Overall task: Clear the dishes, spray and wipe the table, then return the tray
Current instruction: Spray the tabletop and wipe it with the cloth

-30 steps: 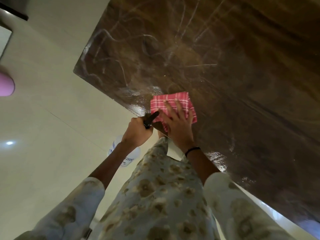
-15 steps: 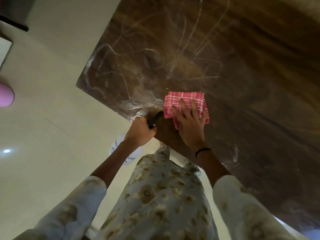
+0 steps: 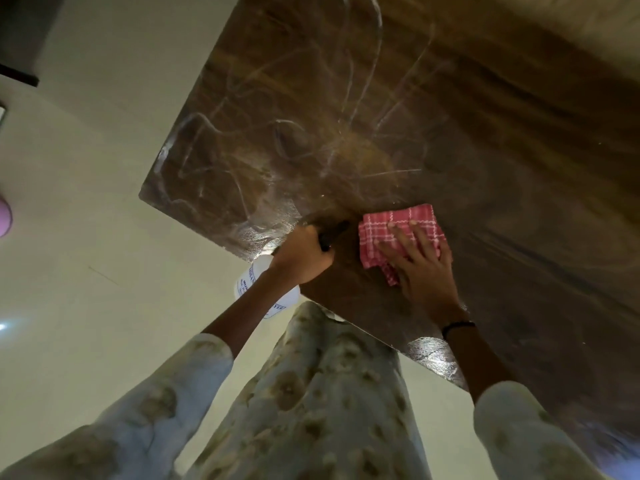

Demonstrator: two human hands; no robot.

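Note:
A dark brown wooden table fills the upper right, its top streaked with wet smears. A folded red-and-white checked cloth lies flat near the table's near edge. My right hand presses down on it with fingers spread. My left hand is closed around the black trigger head of a white spray bottle, which hangs just off the table's edge, below the hand. No dishes or tray are in view.
Pale tiled floor lies left of and below the table, with a light glint at the far left. A pink rounded object sits at the left edge. A dark furniture piece fills the top left corner.
My right hand has slid the cloth to the right along the table's near edge. The left hand with the bottle has stayed by the edge.

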